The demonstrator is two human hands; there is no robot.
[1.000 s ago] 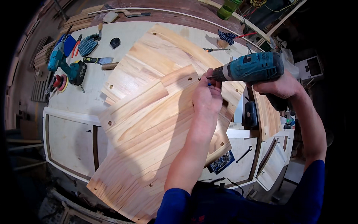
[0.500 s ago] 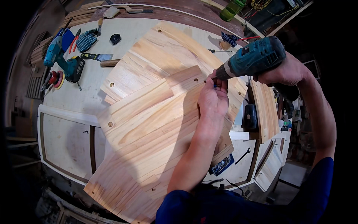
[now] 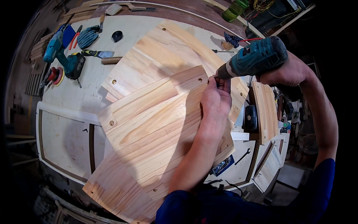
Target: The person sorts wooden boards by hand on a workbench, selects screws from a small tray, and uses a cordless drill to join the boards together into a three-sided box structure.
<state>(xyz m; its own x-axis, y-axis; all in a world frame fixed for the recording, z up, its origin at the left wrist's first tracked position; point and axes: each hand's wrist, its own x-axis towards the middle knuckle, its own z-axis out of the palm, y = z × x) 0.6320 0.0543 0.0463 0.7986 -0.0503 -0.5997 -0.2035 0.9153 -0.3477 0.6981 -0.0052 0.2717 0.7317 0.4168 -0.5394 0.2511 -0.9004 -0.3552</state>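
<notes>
My right hand point(image 3: 285, 72) grips a teal and black cordless drill point(image 3: 257, 56), its chuck pointing down to the left. At the chuck's tip, the fingers of my left hand point(image 3: 216, 98) are pinched together; what they hold is too small and hidden to make out. Both hands are over the right corner of a pale wooden panel point(image 3: 149, 127), which has a round hole near each visible corner. Another holed panel point(image 3: 149, 48) lies beneath it on the far side, and a third point(image 3: 115, 183) shows on the near side.
A second cordless drill point(image 3: 67, 59), a red sander point(image 3: 56, 75), a scraper point(image 3: 97, 54), a striped glove point(image 3: 88, 37) and a black tape roll point(image 3: 117, 36) lie at left. A black mallet head point(image 3: 250, 117), a wrench point(image 3: 242, 156) and a blue box of hardware point(image 3: 223, 166) are at right.
The whole view has shifted slightly. My left fingers stay pinched at the drill's tip, with only a small shift in their pose. The panels keep their places.
</notes>
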